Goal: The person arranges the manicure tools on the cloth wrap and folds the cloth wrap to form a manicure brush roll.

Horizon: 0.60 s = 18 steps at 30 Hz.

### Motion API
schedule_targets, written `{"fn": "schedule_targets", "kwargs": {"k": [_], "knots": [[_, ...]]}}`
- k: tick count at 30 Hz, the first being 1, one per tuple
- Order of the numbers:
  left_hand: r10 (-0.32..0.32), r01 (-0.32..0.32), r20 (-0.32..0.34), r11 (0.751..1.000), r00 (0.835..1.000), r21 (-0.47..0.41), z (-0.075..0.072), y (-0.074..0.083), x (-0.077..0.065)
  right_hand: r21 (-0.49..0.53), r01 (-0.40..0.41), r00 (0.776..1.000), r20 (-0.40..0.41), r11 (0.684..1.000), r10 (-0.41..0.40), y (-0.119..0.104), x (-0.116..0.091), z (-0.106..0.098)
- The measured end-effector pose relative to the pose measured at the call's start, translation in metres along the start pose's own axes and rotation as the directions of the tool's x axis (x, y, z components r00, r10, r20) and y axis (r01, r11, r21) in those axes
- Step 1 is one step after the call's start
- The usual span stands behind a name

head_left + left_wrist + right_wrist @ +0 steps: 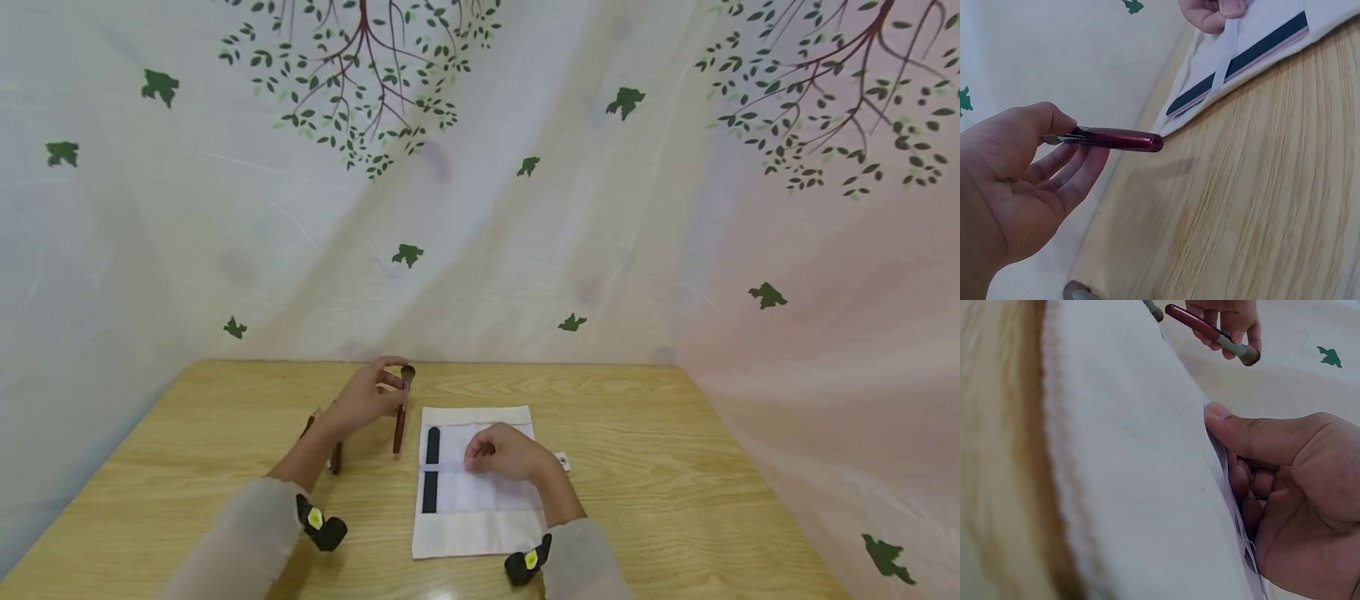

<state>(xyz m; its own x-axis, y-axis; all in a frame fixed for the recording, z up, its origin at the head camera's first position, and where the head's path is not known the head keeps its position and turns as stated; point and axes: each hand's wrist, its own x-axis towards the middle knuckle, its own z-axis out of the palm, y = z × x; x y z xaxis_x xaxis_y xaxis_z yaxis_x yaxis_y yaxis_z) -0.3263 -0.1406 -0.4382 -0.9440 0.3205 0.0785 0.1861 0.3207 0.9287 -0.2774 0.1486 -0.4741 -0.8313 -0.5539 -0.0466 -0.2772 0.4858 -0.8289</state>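
Head view: my left hand (367,396) is pinching a brush (401,417) near the table's (660,467) far edge, off the case's (480,533) far left corner. Left wrist: brush up over the table, my right hand (1208,15) pinching the case's strap (1225,56). Right wrist: the brush shows beyond the case's edge.

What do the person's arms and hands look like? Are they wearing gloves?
No gloves: the left hand and right hand are bare. The left sleeve and right sleeve are pale greyish white. By each cuff sits a chunky black gadget, one on the left and one on the right, both with a little yellow patch.
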Motion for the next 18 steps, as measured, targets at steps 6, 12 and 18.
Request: {"fn": "schedule_targets", "kwargs": {"k": [6, 12, 18], "knots": [[0.000, 0.001, 0.010, 0.990, 1.000, -0.140, 0.016, 0.005, 0.007, 0.003, 0.013, 1.000, 0.005, 1.000, -0.013, 0.000, -0.001, -0.001], [0.006, -0.007, -0.001, 0.974, 1.000, -0.226, 0.029, 0.006, 0.012, 0.006, 0.013, 1.000, 0.011, 1.000, -0.013, -0.003, -0.001, -0.002], [-0.009, 0.007, -0.007, 0.953, 1.000, -0.304, 0.044, 0.002, 0.021, 0.002, 0.016, 1.000, 0.014, 1.000, -0.016, -0.002, 0.000, -0.002]]}}
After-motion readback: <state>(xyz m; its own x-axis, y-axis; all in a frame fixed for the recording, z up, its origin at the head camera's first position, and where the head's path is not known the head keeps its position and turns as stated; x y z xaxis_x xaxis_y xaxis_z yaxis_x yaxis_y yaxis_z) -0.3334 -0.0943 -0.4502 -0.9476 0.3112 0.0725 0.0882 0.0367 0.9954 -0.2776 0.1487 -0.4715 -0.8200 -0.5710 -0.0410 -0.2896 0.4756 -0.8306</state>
